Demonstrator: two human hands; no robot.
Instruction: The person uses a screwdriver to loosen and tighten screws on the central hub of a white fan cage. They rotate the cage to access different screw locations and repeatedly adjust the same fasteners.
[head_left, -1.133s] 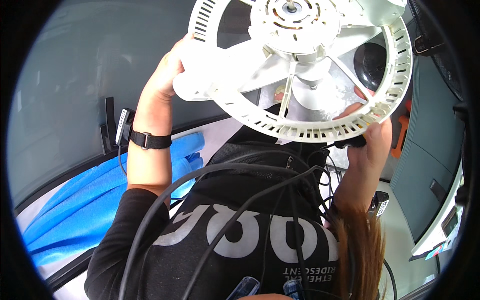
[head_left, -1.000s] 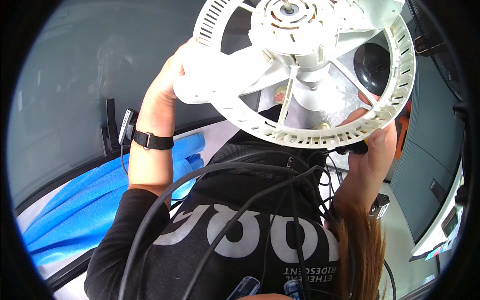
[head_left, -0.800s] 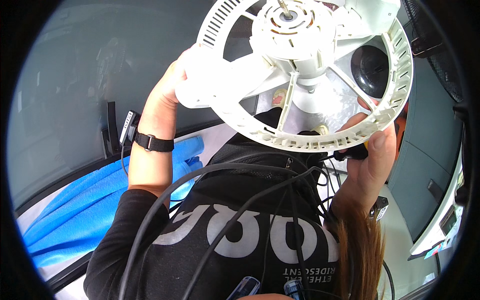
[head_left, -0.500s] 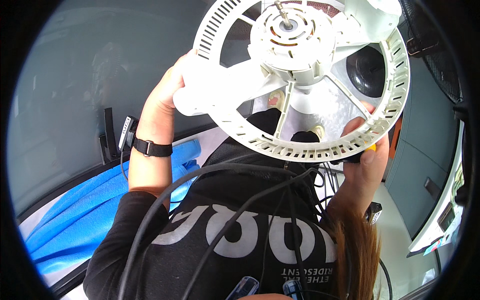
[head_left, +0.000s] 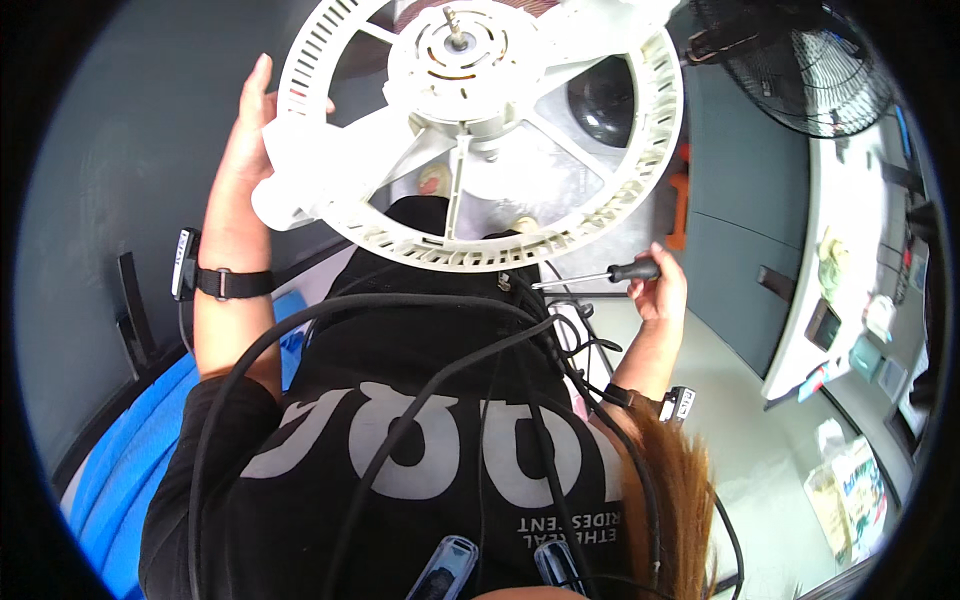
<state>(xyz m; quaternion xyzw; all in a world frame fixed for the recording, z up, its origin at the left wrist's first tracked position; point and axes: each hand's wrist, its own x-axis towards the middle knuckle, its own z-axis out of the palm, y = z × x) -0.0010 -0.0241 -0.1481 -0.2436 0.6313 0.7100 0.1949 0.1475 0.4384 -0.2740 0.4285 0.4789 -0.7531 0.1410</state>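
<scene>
Evidently partway assembled, the white slotted ring frame point(head_left: 459, 185) is in front of the person, its motor point(head_left: 450, 80) seated at the hub. The metal shaft point(head_left: 455, 28) stands bare, with nothing fitted over it. The left hand point(head_left: 248, 135) is at the frame's left edge, one finger stretched upward; the others are mostly hidden, so their grip cannot be told. The right hand point(head_left: 662, 288) has its fingers closed around a black-handled screwdriver point(head_left: 632, 271), whose tip points left below the rim. Whether any screws are fastened is too small to tell.
</scene>
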